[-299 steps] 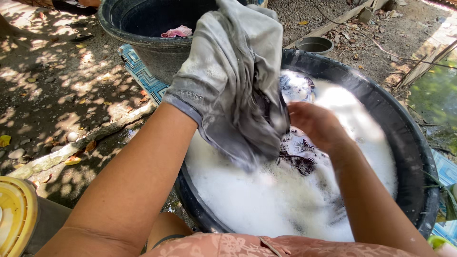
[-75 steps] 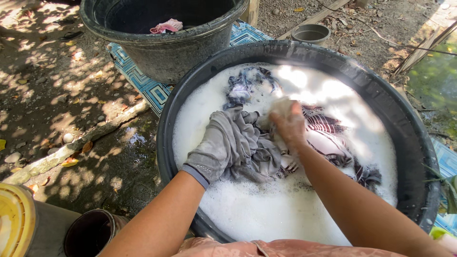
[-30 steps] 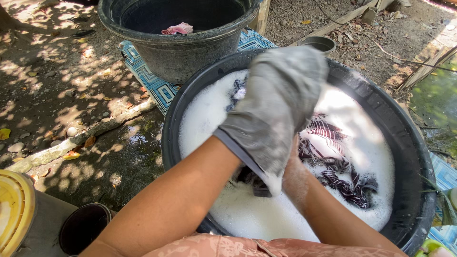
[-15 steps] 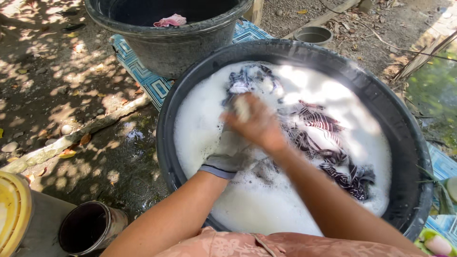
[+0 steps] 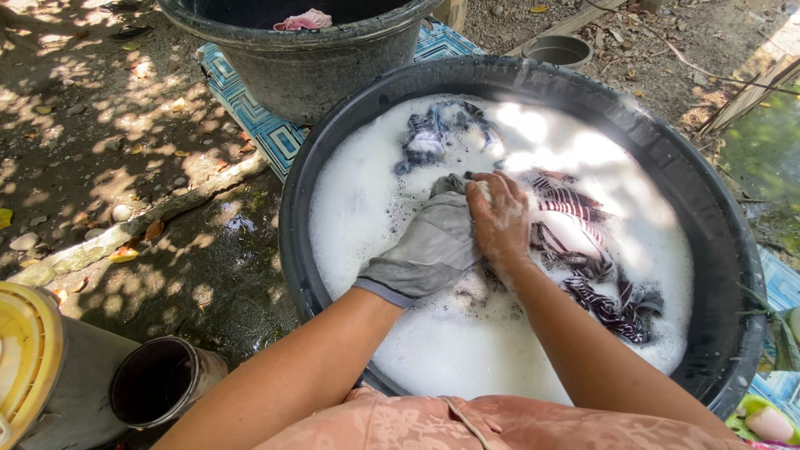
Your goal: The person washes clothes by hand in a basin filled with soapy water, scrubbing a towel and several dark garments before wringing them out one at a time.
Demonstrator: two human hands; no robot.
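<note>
Left hand (image 5: 433,246): hidden inside the grey garment (image 5: 421,258), which is pulled over it like a mitt up to the wrist; how far the fingers are curled cannot be told. Right hand (image 5: 500,221): bare, soapy, fingers bent and pressed down onto the top of the grey garment, touching it just beside the covered left hand; grip looks partial, palm on cloth.

Both hands sit low in the large black tub (image 5: 725,250), at the suds (image 5: 467,350) surface. Grey garment is wet, half sunk in foam, approx. mid-tub.

Just right of the right hand: striped dark cloth (image 5: 596,287), lying in the foam, partly submerged. Beyond the hands, far side of tub: blue-grey cloth (image 5: 429,142), floating.

Beyond and left of the left hand, outside the tub: second black tub (image 5: 308,58) w/ pink cloth (image 5: 304,18) inside, standing on a blue patterned mat (image 5: 258,125). Near the left elbow: yellow lid (image 5: 25,358) and dark can (image 5: 158,379) on wet ground.
</note>
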